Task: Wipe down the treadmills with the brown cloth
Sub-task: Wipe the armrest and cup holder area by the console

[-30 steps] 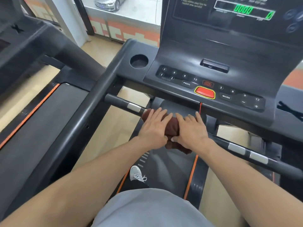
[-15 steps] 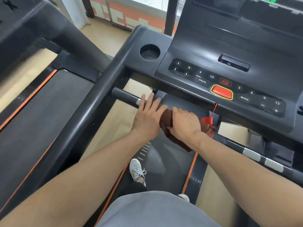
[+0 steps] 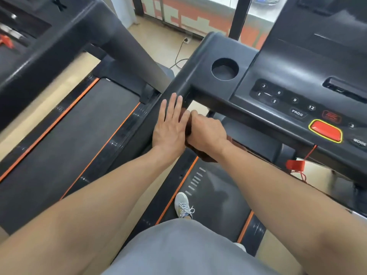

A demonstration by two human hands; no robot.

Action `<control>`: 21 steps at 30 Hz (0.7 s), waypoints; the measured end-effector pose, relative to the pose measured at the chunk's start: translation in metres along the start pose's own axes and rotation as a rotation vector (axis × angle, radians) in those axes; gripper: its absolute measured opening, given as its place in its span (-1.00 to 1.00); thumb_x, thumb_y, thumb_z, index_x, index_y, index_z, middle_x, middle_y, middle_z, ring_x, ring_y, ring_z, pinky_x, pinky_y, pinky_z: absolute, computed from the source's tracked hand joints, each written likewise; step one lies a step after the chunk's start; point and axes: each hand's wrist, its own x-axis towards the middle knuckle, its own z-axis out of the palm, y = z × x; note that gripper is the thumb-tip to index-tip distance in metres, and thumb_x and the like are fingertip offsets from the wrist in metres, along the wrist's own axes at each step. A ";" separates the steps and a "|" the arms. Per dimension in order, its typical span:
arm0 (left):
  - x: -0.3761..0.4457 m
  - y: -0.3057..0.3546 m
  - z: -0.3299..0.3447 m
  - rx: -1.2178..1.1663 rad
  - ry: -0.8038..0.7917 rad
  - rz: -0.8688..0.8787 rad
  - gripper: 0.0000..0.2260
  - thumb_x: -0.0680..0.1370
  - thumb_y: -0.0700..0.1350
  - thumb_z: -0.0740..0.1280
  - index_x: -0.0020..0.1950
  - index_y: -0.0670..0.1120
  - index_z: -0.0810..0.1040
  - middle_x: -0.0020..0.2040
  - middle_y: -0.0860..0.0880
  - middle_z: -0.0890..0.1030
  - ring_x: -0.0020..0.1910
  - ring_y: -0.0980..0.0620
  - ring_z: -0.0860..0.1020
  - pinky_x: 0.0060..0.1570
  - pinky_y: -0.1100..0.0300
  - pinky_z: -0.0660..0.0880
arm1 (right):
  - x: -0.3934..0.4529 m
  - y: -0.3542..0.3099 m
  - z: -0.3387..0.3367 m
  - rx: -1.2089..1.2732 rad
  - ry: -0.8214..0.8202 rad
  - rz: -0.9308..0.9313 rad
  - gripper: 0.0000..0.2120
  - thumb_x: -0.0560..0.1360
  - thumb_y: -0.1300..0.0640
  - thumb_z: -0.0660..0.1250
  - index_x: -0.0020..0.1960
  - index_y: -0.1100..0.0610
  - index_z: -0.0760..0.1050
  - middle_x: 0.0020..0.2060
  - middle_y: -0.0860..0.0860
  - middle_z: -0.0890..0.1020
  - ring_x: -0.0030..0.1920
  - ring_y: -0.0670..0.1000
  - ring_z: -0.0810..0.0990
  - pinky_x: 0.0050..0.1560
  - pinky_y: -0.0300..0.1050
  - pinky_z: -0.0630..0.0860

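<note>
I stand on a black treadmill [image 3: 216, 46] with a button console. The brown cloth [image 3: 207, 156] is wrapped around the front handlebar at its left end, mostly hidden under my hands. My right hand [image 3: 206, 132] grips the cloth, fingers curled round it and the bar. My left hand [image 3: 170, 126] lies flat with straight fingers, pressing on the cloth's left edge and the treadmill's left side arm.
A second treadmill [image 3: 65, 135] stands close on the left, its belt edged in orange. The console has a cup hole [image 3: 225, 69] and a red stop button [image 3: 325, 131]. A red safety clip [image 3: 295, 165] hangs on a cord. A power cable [image 3: 179, 54] lies on the floor.
Both hands have slid the cloth leftward along the handlebar, from its middle to its left end by the side arm. My right hand went from flat to curled round the cloth.
</note>
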 end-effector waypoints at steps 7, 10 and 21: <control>0.005 0.014 -0.002 -0.165 -0.017 0.045 -0.45 0.60 -0.04 0.23 0.56 -0.07 0.14 0.67 -0.19 -0.11 0.61 -0.28 -0.29 0.54 -0.20 -0.36 | -0.019 0.022 -0.007 -0.008 -0.113 0.095 -0.66 0.49 -0.14 0.38 0.12 0.03 0.41 -0.20 -0.03 0.59 -0.19 0.13 0.60 -0.22 -0.03 0.39; 0.003 0.025 -0.010 -0.196 -0.028 0.081 -0.43 0.57 -0.09 0.26 0.56 -0.06 0.16 0.65 -0.24 -0.02 0.61 -0.32 -0.26 0.57 -0.21 -0.24 | -0.036 0.038 -0.012 -0.006 -0.151 0.124 -0.60 0.47 -0.19 0.37 0.16 0.03 0.42 -0.10 0.00 0.65 -0.10 0.15 0.64 -0.16 0.00 0.45; -0.047 0.159 -0.062 -0.435 0.049 0.159 -0.38 0.56 -0.04 0.28 0.58 -0.07 0.16 0.63 -0.23 0.09 0.62 -0.30 -0.21 0.57 -0.16 -0.22 | -0.142 0.124 -0.038 -0.144 -0.177 0.189 -0.67 0.49 -0.04 0.38 0.16 0.06 0.39 -0.01 0.03 0.65 -0.06 0.17 0.65 -0.18 -0.03 0.38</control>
